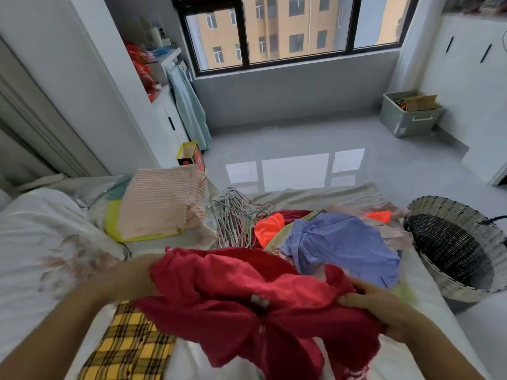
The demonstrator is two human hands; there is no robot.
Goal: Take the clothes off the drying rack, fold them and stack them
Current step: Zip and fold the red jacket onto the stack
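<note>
Left hand (131, 278), right hand (375, 305) grip red garment (247, 294) between them.

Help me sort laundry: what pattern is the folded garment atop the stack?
Thin pink-and-white stripes on the folded garment, clearest in the head view.

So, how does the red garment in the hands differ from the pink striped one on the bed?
The red garment is almost all red; the pink striped garment has thin stripes. The red garment is crumpled; the pink striped garment is folded flat. The left hand and right hand hold the red garment; the pink striped garment lies untouched on a yellow item. Both are clothes.
</note>
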